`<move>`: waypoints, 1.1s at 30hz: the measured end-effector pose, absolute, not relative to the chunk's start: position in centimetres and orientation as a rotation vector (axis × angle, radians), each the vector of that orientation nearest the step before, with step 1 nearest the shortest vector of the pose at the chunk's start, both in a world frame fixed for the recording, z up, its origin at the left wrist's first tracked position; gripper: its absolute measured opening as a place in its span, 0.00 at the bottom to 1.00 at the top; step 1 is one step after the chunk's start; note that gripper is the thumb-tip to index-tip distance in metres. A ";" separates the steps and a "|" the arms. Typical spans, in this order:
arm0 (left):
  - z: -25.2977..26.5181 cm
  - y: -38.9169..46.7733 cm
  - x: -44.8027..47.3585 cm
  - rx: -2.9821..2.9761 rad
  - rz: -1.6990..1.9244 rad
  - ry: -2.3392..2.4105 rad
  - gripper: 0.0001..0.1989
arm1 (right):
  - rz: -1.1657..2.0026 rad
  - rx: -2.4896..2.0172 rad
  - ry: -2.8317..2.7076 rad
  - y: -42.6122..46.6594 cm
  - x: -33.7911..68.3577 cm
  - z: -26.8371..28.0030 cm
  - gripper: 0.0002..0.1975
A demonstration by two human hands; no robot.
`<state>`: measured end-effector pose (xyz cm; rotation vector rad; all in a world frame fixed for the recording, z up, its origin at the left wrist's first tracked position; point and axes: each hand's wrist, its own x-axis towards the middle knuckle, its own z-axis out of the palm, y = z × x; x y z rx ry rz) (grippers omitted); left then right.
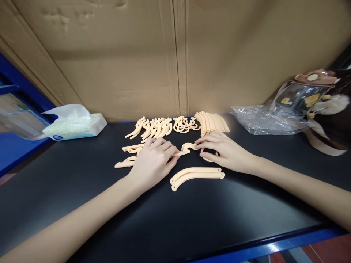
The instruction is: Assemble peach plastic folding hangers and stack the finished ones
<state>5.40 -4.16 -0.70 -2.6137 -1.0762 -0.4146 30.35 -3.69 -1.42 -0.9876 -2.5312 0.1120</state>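
My left hand (155, 157) is closed, thumb and fingertips pinching a beige plastic hanger piece (187, 147) with a curved, hook-like end. The rest of that piece is hidden by the fingers. At its right end, the fingertips of my right hand (229, 150) touch it or lie just beside it. My right thumb and fingers are apart, over a rounded beige hook (207, 156) that is partly covered by the hand. Nearer to me lie two long bent hanger arms (197, 175), side by side. More beige pieces (126, 162) stick out on the left of my left hand.
Behind my hands lie groups of beige parts: curved pieces (157, 128), small hooks (182, 125) and a row of long arms (212, 122). A tissue pack (78, 126) sits at the left. Right, a clear plastic bag (268, 120) lies by a bottle (304, 93) with a strap. Cardboard (123, 65) stands behind.
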 end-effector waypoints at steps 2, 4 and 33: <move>-0.7 -4.2 5.3 -2.616 -0.420 -1.084 0.11 | 0.113 -0.992 -2.546 -3.7 30.4 -1.5 0.13; -0.7 -4.3 5.2 -2.621 -0.425 -1.098 0.10 | 0.102 -0.996 -2.556 -3.8 30.4 -1.5 0.14; 4.6 -0.1 -3.7 -2.963 0.014 -1.863 0.31 | 0.052 -0.960 -2.561 -4.1 30.8 -1.3 0.15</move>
